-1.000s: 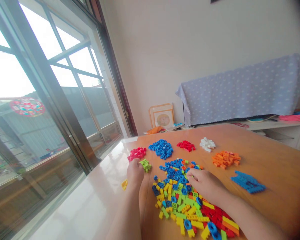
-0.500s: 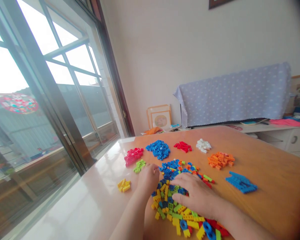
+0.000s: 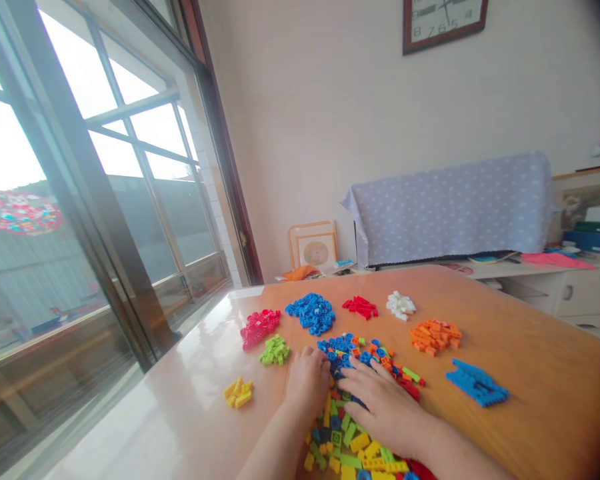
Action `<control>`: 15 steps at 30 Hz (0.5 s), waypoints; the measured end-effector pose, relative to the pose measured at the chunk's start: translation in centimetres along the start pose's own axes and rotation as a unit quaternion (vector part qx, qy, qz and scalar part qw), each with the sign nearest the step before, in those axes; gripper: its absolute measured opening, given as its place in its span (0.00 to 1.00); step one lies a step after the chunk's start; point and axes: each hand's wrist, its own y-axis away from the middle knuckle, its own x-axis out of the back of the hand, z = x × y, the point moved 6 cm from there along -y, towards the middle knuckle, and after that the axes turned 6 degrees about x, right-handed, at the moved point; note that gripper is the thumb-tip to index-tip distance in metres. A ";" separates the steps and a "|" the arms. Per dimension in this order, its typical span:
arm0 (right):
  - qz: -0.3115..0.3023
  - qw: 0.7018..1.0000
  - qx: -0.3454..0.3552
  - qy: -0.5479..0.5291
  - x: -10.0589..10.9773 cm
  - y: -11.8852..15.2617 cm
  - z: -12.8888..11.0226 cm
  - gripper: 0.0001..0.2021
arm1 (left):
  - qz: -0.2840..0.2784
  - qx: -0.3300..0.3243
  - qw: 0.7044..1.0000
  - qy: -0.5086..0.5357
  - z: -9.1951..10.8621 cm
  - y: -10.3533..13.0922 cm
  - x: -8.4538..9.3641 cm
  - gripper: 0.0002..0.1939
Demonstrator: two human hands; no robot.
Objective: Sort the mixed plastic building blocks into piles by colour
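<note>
A mixed heap of toy building bricks [image 3: 350, 440] in yellow, green, blue and red lies on the table before me. At the heap's left edge is my left hand [image 3: 309, 377], its fingers curled in towards the blue pieces; whatever they pinch is hidden. My right hand [image 3: 383, 400] rests palm down over the middle of the heap, fingers spread, covering part of it. Just beyond my left hand sits a small pile of light green bricks [image 3: 275, 350]. Yellow bricks [image 3: 239, 393] form another little pile to the left.
Sorted piles ring the heap: pink bricks [image 3: 260, 328], blue bricks [image 3: 311, 313], red bricks [image 3: 360, 307], white bricks [image 3: 401, 305], orange bricks [image 3: 436, 336] and joined blue bricks [image 3: 477, 383]. The glossy wooden table [image 3: 545, 360] stands beside a window. A wall clock [image 3: 445, 23] hangs behind.
My left hand has moved right, away from the light green pile to the mixed heap's edge. My right hand has shifted slightly over the heap. The view has tilted up, bringing the clock in.
</note>
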 end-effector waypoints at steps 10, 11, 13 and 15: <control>0.068 0.998 -0.002 0.011 0.0 -0.8 2.2 0.24 | 0.030 0.019 0.996 0.084 -1.4 -1.0 0.1 0.11; 0.075 0.997 -0.003 0.009 0.1 -0.7 2.3 0.24 | 0.034 0.023 0.994 0.098 -1.6 -1.0 0.2 0.12; 0.087 0.996 -0.006 0.000 0.4 -0.6 2.4 0.25 | 0.036 0.030 0.992 0.121 -2.0 -1.2 0.5 0.13; 0.097 0.995 -0.006 -0.016 0.8 -0.4 2.4 0.25 | 0.030 0.034 0.989 0.139 -2.2 -1.2 0.9 0.13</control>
